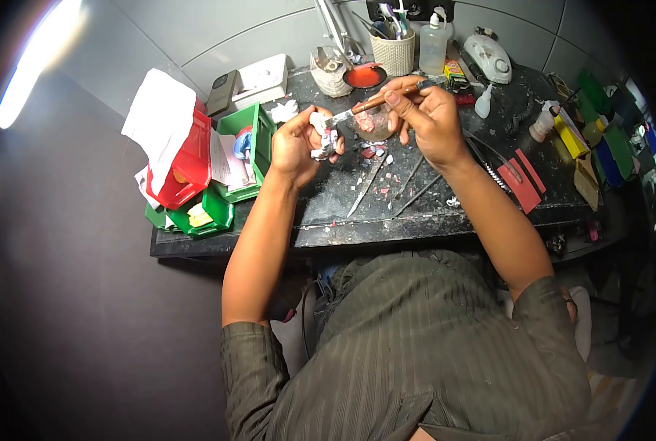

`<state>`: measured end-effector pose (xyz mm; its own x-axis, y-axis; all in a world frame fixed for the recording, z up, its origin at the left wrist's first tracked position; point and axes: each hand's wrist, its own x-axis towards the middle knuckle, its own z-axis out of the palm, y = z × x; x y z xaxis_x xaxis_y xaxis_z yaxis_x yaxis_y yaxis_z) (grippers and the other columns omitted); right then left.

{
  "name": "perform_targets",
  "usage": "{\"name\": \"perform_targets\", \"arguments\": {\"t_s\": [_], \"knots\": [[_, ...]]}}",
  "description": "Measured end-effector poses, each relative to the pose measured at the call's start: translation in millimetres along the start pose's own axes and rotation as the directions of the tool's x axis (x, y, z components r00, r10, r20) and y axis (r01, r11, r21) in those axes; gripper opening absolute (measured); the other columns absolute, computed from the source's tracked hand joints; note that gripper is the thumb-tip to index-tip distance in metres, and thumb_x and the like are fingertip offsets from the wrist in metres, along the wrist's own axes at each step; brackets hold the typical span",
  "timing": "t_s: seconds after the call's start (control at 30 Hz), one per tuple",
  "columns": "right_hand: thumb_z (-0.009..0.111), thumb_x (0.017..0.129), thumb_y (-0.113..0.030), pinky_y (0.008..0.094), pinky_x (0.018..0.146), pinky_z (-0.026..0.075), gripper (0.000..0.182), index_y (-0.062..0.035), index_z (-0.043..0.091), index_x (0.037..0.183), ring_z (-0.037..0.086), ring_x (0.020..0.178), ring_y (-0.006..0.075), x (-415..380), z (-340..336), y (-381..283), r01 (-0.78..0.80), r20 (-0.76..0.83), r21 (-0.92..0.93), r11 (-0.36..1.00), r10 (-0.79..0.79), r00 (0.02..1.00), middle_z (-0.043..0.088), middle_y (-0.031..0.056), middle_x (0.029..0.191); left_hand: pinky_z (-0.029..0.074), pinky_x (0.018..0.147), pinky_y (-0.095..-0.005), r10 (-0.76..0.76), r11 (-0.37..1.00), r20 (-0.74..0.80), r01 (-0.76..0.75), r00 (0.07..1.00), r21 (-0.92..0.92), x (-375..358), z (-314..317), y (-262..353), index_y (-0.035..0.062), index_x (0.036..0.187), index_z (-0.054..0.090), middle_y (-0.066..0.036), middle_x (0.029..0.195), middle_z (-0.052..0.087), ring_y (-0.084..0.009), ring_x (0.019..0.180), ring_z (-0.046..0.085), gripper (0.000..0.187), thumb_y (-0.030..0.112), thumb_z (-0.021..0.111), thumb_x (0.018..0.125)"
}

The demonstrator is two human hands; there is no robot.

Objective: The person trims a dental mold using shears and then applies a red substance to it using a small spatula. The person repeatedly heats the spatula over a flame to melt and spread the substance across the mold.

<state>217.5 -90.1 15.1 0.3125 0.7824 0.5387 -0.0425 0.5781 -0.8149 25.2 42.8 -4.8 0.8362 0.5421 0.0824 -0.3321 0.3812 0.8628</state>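
Observation:
My left hand (298, 151) is closed round a small white, lumpy piece (323, 138) above the black worktop. In my right hand (429, 121) is a brown-handled tool (376, 101), held like a pen, its pale metal tip reaching to the top of the white piece. Whether tip and piece touch is too small to tell. Behind and between my hands sits a rounded clear object with pink material (370, 123) on it. A metal knife-like tool (367, 185) and other thin tools lie below, among white and pink scraps.
Green bins (262, 140) and a red bin (188, 158) stand at the left. At the back are a cup of brushes (393, 55), a clear bottle (433, 45) and a dish of red material (365, 76). Pink sheets (519, 187) lie at the right.

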Motion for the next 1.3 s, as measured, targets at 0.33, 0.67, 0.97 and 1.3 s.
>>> {"name": "perform_targets", "arguments": {"t_s": [0.33, 0.67, 0.97, 1.3], "knots": [[0.063, 0.096, -0.013, 0.0183, 0.044, 0.045, 0.016, 0.0023, 0.064, 0.102, 0.059, 0.062, 0.0065, -1, 1, -4, -0.025, 0.046, 0.012, 1.0, 0.025, 0.999, 0.067, 0.0068, 0.082, 0.045, 0.05, -0.0331, 0.02, 0.995, 0.053, -0.014, 0.998, -0.099, -1, 0, -1, 0.0036, 0.097, 0.058, -0.02, 0.069, 0.061, -0.0281, 0.06, 0.057, 0.037, 0.031, 0.034, 0.103], [0.062, 0.096, -0.01, 0.0173, 0.045, 0.044, 0.015, 0.0017, 0.063, 0.105, 0.058, 0.063, 0.0057, -1, 0, -10, 0.06, 0.097, -0.036, 0.998, -0.056, 0.994, 0.071, 0.01, 0.092, 0.043, 0.049, -0.0316, -0.013, 0.986, 0.001, 0.013, 1.0, -0.165, 2, -5, -4, 0.0042, 0.097, 0.058, -0.018, 0.064, 0.059, -0.0261, 0.056, 0.054, 0.037, 0.032, 0.034, 0.103], [0.068, 0.092, -0.011, 0.0182, 0.055, 0.044, 0.013, -0.0024, 0.068, 0.102, 0.055, 0.063, 0.0036, 12, -33, -5, 0.214, -0.157, -0.493, 0.843, -0.329, 0.931, 0.07, 0.0005, 0.087, 0.035, 0.049, -0.0303, -0.081, 0.997, -0.359, 0.069, 0.93, -0.046, 7, -6, -3, 0.0033, 0.094, 0.059, -0.016, 0.079, 0.059, -0.0202, 0.048, 0.04, 0.053, 0.047, 0.03, 0.105], [0.069, 0.092, -0.011, 0.018, 0.056, 0.045, 0.013, -0.0022, 0.069, 0.101, 0.056, 0.063, 0.004, 12, -30, -1, 0.226, -0.157, -0.47, 0.853, -0.333, 0.93, 0.069, -0.0001, 0.085, 0.031, 0.039, -0.0283, -0.141, 0.988, -0.331, 0.153, 0.933, 0.011, 3, 2, 0, 0.0004, 0.093, 0.061, -0.016, 0.075, 0.058, -0.0139, 0.036, 0.033, 0.076, 0.067, 0.026, 0.098]]}}
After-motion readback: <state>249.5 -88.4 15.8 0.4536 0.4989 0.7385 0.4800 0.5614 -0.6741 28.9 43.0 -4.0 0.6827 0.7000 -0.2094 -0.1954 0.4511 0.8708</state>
